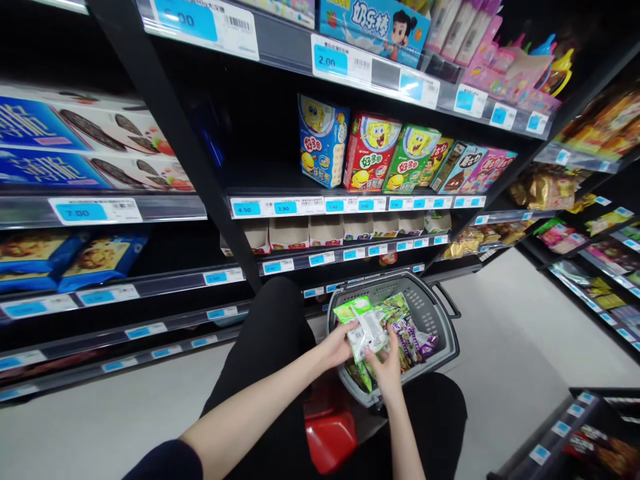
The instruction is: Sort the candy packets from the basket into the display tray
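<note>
Both my hands hold a small green and white snack packet point(363, 328) over a grey shopping basket point(440, 333) on the floor. My left hand point(336, 347) grips the packet's left side, my right hand point(386, 367) its lower right edge. Below the packet, several more green and purple packets point(410, 333) lie inside the basket. My knees in black trousers point(277, 333) frame the basket on both sides.
Black shop shelves with blue price tags rise ahead, with cartoon biscuit boxes point(370, 150) on the middle shelf and blue cookie packs point(75, 137) at left. A red stool point(330, 433) sits under me. More shelving runs along the right point(595, 260); pale floor lies between.
</note>
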{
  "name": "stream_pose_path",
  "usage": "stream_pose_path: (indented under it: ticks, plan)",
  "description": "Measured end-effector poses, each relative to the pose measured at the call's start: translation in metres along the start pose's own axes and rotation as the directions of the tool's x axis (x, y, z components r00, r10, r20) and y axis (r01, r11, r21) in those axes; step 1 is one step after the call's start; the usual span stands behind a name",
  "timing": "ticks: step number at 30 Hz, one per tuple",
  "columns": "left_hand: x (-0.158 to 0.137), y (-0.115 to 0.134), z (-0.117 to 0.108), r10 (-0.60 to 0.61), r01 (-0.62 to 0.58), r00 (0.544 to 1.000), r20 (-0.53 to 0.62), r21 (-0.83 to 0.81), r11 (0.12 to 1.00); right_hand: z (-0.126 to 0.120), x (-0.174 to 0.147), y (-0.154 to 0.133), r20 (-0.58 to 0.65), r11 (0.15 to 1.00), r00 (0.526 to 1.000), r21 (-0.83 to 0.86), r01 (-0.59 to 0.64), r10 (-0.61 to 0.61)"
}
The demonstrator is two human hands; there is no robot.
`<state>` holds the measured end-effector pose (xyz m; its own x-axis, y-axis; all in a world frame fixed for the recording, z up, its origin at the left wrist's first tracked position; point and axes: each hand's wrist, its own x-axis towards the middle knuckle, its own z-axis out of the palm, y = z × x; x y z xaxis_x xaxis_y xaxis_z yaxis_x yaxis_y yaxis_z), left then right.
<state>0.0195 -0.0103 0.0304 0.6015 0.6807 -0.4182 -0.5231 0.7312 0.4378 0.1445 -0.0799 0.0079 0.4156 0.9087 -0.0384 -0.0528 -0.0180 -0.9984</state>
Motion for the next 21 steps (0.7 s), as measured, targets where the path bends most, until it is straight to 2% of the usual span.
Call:
stream_pose_path:
  ticks: [2,5,8,10,13,15,17,19,21]
  plan:
    - [-0.001,0.001,0.002,0.025,-0.025,1.0,0.01,-0.03,0.999,0.009,-0.002,-0.003,0.047,0.999,0.999,0.041,-0.029,0.027]
    - [-0.004,0.002,0.005,0.014,-0.012,0.999,0.051,-0.055,0.998,0.009,0.001,-0.005,0.002,0.999,1.0,0.034,-0.023,0.023]
    - [-0.005,0.009,0.004,0.049,-0.049,0.999,0.019,-0.012,0.999,-0.007,0.006,-0.005,-0.035,1.0,0.999,0.02,0.016,-0.015]
    - [-0.006,0.019,0.002,0.103,-0.102,0.994,-0.02,0.045,0.994,-0.022,0.009,-0.007,-0.019,0.998,0.999,0.049,0.036,-0.035]
    - [-0.01,0.033,0.0,0.114,-0.119,0.993,0.035,0.231,0.966,-0.041,0.009,-0.014,0.041,0.995,0.997,0.081,0.056,-0.06]
    - [-0.013,0.037,0.0,0.082,-0.124,0.989,0.126,0.383,0.915,-0.049,0.007,-0.018,0.079,0.996,0.994,0.05,0.072,-0.075]
    - [-0.015,0.036,0.001,0.073,-0.16,0.982,0.175,0.556,0.816,-0.054,0.006,-0.021,0.099,0.994,0.99,-0.041,0.103,-0.098]
    - [-0.015,0.032,0.001,0.112,-0.196,0.98,0.163,0.717,0.669,-0.056,0.006,-0.023,0.103,0.978,0.987,-0.153,0.142,-0.127]
    - [-0.013,0.028,0.0,0.182,-0.214,0.974,0.133,0.8,0.561,-0.055,0.007,-0.024,0.099,0.953,0.983,-0.245,0.176,-0.156]
